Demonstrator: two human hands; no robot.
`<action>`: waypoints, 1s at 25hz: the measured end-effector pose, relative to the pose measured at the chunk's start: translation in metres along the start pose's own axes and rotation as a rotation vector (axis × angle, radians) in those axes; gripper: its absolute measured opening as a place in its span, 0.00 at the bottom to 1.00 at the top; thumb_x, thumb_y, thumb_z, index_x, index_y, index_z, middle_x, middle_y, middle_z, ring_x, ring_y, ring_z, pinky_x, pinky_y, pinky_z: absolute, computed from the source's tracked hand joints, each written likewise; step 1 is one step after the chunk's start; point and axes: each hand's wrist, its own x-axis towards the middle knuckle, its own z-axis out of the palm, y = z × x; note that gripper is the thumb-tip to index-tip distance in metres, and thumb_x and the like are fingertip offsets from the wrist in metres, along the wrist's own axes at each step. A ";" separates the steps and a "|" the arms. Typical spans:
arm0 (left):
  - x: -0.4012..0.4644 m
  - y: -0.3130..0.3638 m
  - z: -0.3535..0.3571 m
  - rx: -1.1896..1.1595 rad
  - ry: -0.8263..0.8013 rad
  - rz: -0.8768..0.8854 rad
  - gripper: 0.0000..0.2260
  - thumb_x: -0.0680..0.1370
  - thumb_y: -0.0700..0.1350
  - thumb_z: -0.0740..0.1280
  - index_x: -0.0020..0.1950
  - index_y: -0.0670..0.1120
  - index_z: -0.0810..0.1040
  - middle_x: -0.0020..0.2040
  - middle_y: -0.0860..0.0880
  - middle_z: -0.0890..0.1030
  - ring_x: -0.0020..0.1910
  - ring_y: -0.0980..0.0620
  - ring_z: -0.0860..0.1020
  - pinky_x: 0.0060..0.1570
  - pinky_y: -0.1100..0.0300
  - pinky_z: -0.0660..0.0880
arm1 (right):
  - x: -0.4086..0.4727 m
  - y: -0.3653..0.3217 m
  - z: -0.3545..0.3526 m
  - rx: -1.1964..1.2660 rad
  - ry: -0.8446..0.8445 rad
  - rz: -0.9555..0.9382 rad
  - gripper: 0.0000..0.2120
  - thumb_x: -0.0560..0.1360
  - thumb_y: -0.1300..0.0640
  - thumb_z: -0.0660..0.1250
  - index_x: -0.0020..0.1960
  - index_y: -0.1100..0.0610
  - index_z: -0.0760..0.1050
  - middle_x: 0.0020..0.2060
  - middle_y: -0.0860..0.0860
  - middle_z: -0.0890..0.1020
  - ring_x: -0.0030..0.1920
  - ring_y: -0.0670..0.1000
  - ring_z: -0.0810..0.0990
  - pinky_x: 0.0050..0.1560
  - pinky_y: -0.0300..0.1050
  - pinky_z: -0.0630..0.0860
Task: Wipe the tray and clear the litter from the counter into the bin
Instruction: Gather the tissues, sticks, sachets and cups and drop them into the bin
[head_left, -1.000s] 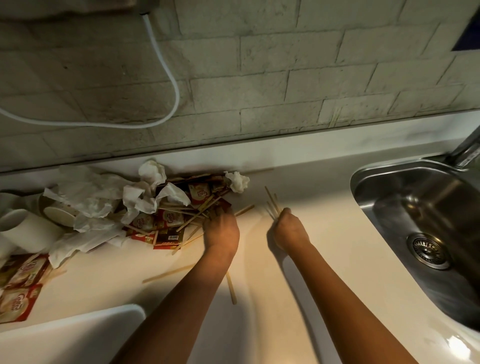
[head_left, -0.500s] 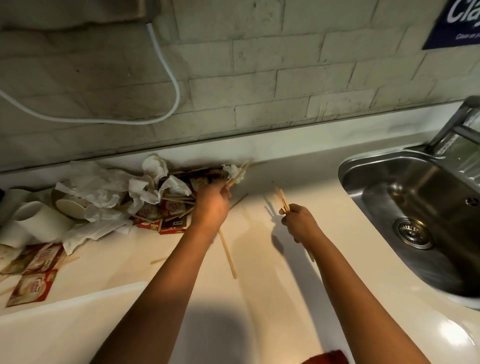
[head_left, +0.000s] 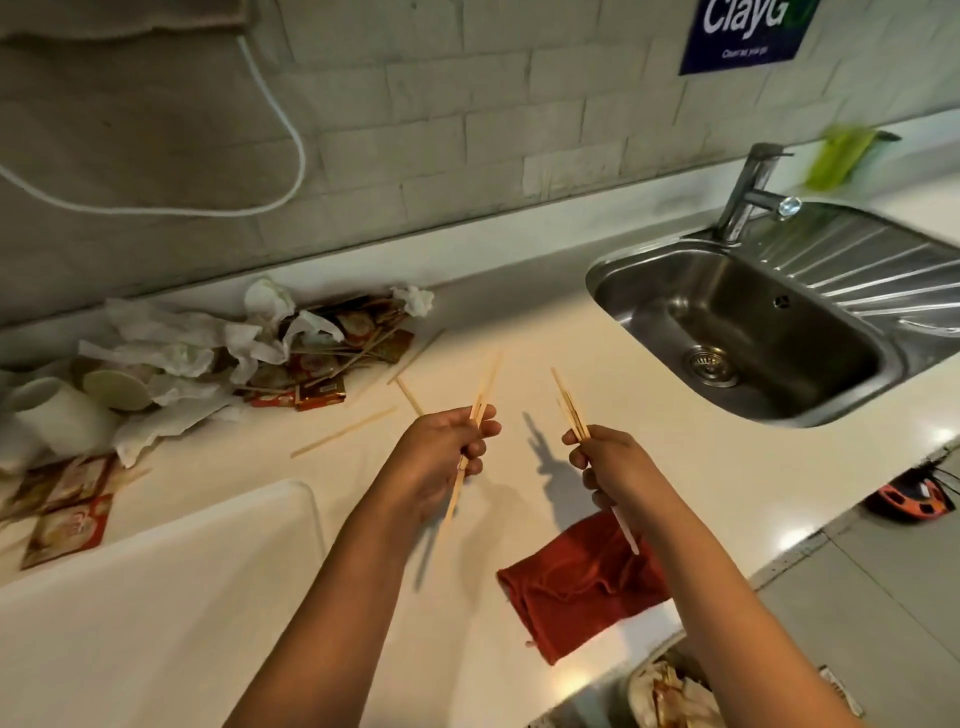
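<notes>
Left hand (head_left: 441, 457) gripped wooden stirrers (head_left: 483, 395), right hand (head_left: 605, 462) pinched another bundle (head_left: 569, 405), litter pile (head_left: 249, 358) lay beyond, left of both.

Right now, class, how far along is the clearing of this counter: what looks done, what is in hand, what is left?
Done: little that shows; the bin holds some litter. In hand: the left hand and right hand each grip wooden stir sticks. Left: the litter pile by the wall, loose sticks and sachets on the counter. The red cloth lies unused beside the white tray.
</notes>
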 end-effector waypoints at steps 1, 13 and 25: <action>-0.007 -0.008 0.006 0.024 -0.017 -0.013 0.13 0.78 0.30 0.55 0.47 0.41 0.78 0.39 0.48 0.77 0.24 0.58 0.67 0.24 0.67 0.65 | -0.009 0.007 -0.004 0.003 0.022 0.005 0.13 0.77 0.65 0.51 0.43 0.58 0.73 0.30 0.51 0.69 0.25 0.47 0.61 0.22 0.35 0.55; -0.078 -0.103 0.115 0.201 -0.169 -0.051 0.12 0.81 0.38 0.55 0.51 0.46 0.78 0.37 0.52 0.78 0.22 0.60 0.63 0.24 0.67 0.58 | -0.062 0.096 -0.098 0.027 0.105 -0.088 0.14 0.77 0.67 0.53 0.40 0.55 0.73 0.26 0.49 0.68 0.22 0.43 0.62 0.22 0.35 0.57; -0.084 -0.288 0.195 0.421 -0.231 -0.585 0.16 0.77 0.31 0.53 0.39 0.45 0.76 0.32 0.49 0.73 0.27 0.56 0.67 0.24 0.66 0.65 | -0.072 0.297 -0.197 -0.187 0.296 0.250 0.12 0.76 0.70 0.54 0.45 0.62 0.75 0.35 0.57 0.74 0.33 0.50 0.69 0.31 0.38 0.64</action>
